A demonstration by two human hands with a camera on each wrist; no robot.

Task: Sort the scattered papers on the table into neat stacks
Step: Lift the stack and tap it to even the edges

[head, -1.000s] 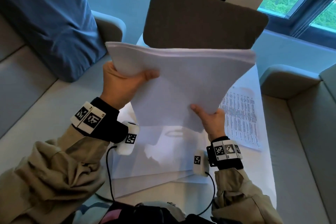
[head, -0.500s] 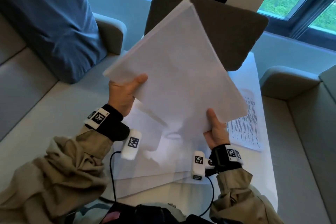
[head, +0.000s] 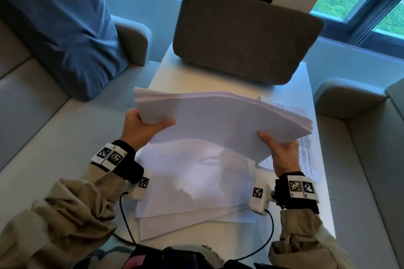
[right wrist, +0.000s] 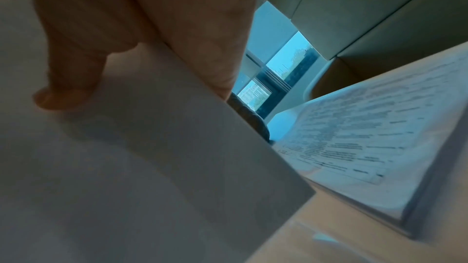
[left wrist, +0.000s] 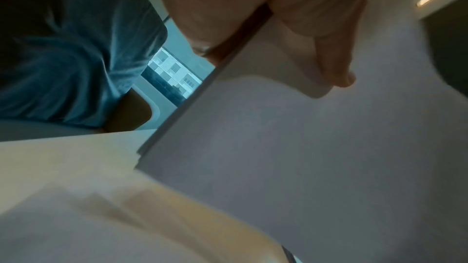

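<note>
Gripping the stack (head: 220,120) at its two near corners, my left hand (head: 140,129) and right hand (head: 282,155) pinch it, thumbs on top, above the table (head: 306,203). Loose sheets (head: 192,192) lie beneath; a printed page (head: 306,155) sits past my right fingers. I see its long axis running left to right.

Far end: the grey cushion (head: 244,35) blocks your reach there.
Right edge: the printed sheet (head: 306,155) covers it.
Near side: loose sheets (head: 192,199) spread across the tabletop (head: 166,76).
Open strip: bare tabletop before the cushion.
</note>
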